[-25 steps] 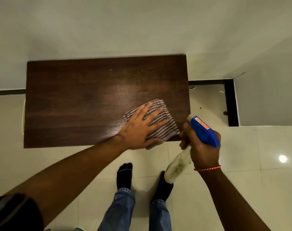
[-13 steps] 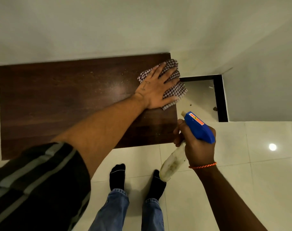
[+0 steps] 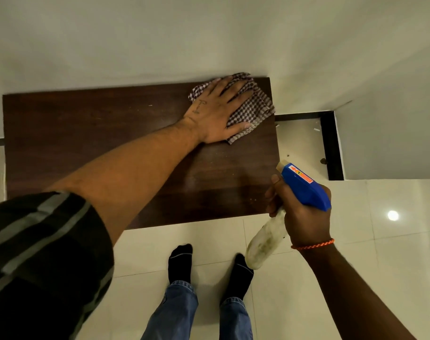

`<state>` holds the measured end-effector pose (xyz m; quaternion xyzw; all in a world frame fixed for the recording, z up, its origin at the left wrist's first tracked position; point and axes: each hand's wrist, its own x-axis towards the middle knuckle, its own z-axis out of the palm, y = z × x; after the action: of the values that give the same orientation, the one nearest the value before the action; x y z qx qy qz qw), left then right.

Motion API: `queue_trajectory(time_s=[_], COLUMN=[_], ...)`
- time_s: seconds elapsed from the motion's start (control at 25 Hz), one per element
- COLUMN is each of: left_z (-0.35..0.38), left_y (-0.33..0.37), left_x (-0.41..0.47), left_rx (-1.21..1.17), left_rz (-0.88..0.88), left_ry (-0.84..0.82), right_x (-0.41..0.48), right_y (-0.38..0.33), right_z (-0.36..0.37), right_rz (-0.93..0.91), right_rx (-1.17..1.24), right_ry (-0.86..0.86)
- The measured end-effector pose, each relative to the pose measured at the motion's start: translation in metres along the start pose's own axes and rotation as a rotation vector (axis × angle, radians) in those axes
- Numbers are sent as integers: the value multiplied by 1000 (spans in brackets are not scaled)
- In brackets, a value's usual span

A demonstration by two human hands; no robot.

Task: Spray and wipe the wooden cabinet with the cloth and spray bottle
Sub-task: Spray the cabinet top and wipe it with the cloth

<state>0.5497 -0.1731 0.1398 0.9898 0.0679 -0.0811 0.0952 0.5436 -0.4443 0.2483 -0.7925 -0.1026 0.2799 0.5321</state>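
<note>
cabinet [image 3: 111,148] top: l hand [image 3: 215,114] flat on cloth [image 3: 252,107]; r hand [image 3: 304,217] grips spray bottle [image 3: 302,190].

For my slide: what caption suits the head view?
Left hand presses checked cloth on dark wooden cabinet.

Cloth [image 3: 249,107] brown/white check; cabinet [image 3: 86,133] dk brown; spray bottle [image 3: 304,190] blue head, cloudy white body.

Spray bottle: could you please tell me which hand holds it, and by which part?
The right hand grips the spray bottle at its neck, just under the blue head. The left hand only presses flat on the cloth.
</note>
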Motion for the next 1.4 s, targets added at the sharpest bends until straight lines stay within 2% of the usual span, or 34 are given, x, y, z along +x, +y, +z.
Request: queue_trajectory(time_s=[0.2,0.52,0.64,0.84,1.2,1.32,1.4], left_z=[3,14,21,30,55,59,62], left_y=[-71,-219,-229,-190,-61,-21,13], left_x=[-91,-306,-333,-340,-386,-370,-337], left_rx=[-1,-29,-55,-78,-101,-113,-109], left_rz=[-111,-608,-635,-748,-759,-768,-703], left_ry=[14,57,71,107,69,74,63], right_x=[-15,-37,-43,-46,-68,-85,-93], right_y=[-8,-9,-11,-17,-2,8,16], right_z=[31,98,119,120,72,52,40], right_rz=[-16,-24,-41,-77,-87,-61,-39], right_rx=[2,61,68,67,64,92,117], right_ry=[-56,-186,-214,-223,-189,-192,-187])
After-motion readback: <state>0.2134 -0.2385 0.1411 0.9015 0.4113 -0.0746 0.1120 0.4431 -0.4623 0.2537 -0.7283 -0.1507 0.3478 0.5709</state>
